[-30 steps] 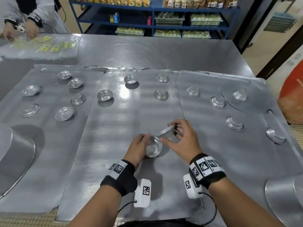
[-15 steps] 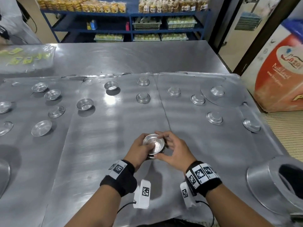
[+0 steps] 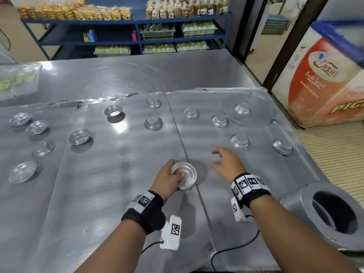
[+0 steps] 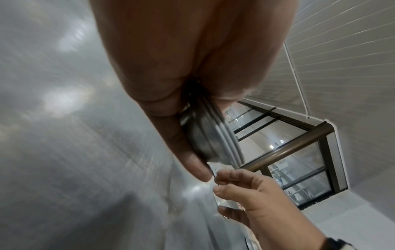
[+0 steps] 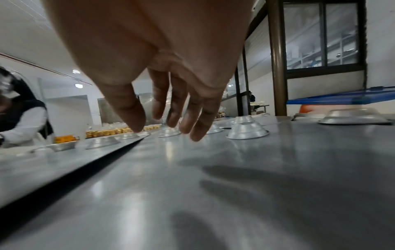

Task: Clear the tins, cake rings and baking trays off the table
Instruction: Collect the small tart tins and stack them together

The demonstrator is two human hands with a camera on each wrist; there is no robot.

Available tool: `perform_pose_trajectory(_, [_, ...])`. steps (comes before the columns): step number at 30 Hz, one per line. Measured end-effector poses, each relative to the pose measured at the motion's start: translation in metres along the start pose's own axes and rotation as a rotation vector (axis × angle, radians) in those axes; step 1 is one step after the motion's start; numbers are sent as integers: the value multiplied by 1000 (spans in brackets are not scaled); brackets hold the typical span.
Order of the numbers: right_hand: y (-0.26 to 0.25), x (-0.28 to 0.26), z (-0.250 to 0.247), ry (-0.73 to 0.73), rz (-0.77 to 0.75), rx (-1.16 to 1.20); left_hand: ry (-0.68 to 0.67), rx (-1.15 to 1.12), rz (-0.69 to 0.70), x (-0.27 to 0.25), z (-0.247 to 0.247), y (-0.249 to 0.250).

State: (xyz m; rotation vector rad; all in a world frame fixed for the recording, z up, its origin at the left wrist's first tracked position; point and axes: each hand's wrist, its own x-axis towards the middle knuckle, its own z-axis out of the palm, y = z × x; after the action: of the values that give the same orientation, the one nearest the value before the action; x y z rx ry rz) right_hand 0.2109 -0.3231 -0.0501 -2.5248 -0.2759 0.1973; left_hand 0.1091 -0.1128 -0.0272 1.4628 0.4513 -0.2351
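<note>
A second ago the right hand [image 3: 228, 164] held a separate tin tilted against the one cupped in the left hand [image 3: 167, 179]; half a second ago both hands closed round the nested tins [image 3: 184, 175]. Now the right hand has let go and moved off to the right, its fingers [image 5: 192, 116] spread and loose above the desk [image 3: 118, 194], holding nothing. The stack sits in the left fingers [image 4: 171, 128] alone, thumb over its rim.

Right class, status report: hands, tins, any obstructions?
Left hand gripping stacked tins. Right hand open, empty, nearest an upturned tin. Nothing between them.
</note>
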Motion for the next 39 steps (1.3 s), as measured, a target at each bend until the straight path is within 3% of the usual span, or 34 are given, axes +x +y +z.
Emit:
perform_pose_trajectory(7, [45, 44, -18, 138, 174, -316, 13, 98, 36, 9, 19, 11])
perform_pose_trajectory(14, [74, 71, -27, 151, 380, -285, 46, 147, 29, 20, 26, 12])
perform_pose_trajectory(17, [82, 79, -29, 136, 397, -296, 53, 157, 26, 20, 27, 11])
perform_pose_trajectory(21, [83, 79, -30, 166, 368, -277, 57, 165, 18, 19, 28, 7])
perform_pose_trajectory(26, [71, 66, -24, 201, 291, -79, 47, 175, 30, 14, 28, 4])
perform_pose_trajectory(39, [-21, -26, -23, 261, -136, 594, 18, -5, -43, -1, 27, 6])
